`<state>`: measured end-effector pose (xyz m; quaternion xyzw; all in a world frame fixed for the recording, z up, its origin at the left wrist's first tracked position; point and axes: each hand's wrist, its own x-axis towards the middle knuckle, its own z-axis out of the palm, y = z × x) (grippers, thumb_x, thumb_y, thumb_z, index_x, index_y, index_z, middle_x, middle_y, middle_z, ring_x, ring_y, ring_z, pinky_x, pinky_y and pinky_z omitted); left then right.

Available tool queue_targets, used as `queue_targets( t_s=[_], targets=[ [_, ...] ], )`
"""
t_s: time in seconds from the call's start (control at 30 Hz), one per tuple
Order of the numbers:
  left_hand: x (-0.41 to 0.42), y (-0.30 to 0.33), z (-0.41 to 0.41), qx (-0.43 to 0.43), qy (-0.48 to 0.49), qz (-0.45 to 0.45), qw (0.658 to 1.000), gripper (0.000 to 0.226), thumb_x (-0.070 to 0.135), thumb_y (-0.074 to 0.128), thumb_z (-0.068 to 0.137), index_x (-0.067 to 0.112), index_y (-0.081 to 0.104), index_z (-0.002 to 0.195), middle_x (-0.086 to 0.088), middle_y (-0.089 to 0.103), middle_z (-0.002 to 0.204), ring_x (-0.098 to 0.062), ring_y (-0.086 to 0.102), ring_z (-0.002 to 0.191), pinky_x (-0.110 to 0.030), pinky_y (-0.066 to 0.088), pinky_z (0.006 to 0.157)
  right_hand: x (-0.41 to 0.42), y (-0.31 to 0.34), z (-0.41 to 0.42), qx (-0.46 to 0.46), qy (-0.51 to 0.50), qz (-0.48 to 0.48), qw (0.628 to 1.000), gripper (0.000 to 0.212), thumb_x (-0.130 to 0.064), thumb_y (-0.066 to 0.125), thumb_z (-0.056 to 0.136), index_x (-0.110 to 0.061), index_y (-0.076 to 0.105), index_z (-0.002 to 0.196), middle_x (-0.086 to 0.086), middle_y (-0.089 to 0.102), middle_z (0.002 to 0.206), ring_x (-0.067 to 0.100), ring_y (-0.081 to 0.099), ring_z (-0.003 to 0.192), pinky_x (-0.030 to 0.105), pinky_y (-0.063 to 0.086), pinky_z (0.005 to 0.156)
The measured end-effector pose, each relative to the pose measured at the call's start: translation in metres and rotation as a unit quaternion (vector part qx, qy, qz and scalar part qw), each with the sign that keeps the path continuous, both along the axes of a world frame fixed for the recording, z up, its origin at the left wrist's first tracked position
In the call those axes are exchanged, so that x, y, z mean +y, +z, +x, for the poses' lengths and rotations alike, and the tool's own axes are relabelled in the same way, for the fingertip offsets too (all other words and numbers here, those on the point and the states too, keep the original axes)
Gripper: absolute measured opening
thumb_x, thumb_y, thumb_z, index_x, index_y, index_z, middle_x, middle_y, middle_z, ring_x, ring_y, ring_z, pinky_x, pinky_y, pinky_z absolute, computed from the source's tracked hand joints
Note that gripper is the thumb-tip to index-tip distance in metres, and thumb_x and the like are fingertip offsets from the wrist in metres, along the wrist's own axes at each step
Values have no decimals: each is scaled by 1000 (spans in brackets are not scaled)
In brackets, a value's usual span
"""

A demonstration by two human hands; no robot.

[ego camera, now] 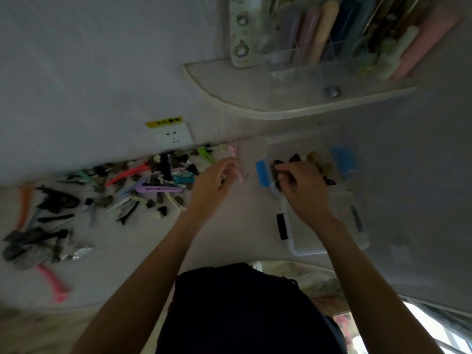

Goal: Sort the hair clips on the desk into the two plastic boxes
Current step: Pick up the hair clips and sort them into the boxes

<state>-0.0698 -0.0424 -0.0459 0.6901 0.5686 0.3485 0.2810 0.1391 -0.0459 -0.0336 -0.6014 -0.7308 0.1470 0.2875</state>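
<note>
A heap of mixed hair clips [143,182] lies along the wall on the left of the white desk, with more clips [33,241] at the far left. My left hand [214,182] pinches a thin pale pink clip [240,175] between the heap and the boxes. A clear plastic box with blue latches [342,157] holds small dark and brown claw clips [316,159]. My right hand [304,190] is over this box, its curled fingers on a small dark clip. A second clear box [332,241] sits nearer me, with a black clip [281,226] at its left edge.
A wall socket [173,136] with a yellow label sits behind the heap. Above the boxes a clear curved shelf [255,98] carries an organiser with combs and bottles. A long pink clip [52,282] lies near the desk's front left edge.
</note>
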Motion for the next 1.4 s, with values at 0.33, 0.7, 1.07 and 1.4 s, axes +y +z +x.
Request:
queue_targets(
  t_s=[0.33, 0.7, 1.07, 1.4],
  targets=[
    [-134, -48, -164, 69, 286, -150, 944, 23, 14, 57, 90, 15, 61, 113, -4, 64, 111, -20, 55, 98, -34, 47, 82, -55, -54, -150, -90, 342, -242, 904, 59, -42, 58, 86, -26, 36, 138, 5, 26, 151, 24, 17, 140, 39, 17, 117],
    [-228, -90, -272, 142, 514, -181, 826, 92, 72, 42, 72, 8, 37, 138, -25, 36, 144, -42, 27, 137, -57, 22, 109, -95, -132, -260, -257, 426, -103, 861, 67, -69, 9, 87, -36, 10, 146, 6, 0, 157, 20, -23, 141, 49, -14, 111],
    [-147, -114, -325, 63, 426, -149, 890, 104, 73, 51, 69, 9, 22, 146, -28, 12, 152, -43, 19, 138, -52, 26, 112, -24, -109, -318, -300, 258, -54, 917, 59, -59, 15, 92, -28, 30, 140, 14, 24, 153, 30, 9, 142, 53, 6, 114],
    [-103, -111, -280, 12, 367, -105, 924, 76, 53, 57, 75, 12, 36, 136, -22, 26, 148, -36, 33, 131, -46, 33, 108, 32, -75, -416, -164, 313, -61, 933, 50, -21, 51, 87, -18, 41, 135, 19, 36, 144, 36, 35, 132, 52, 32, 107]
  ],
)
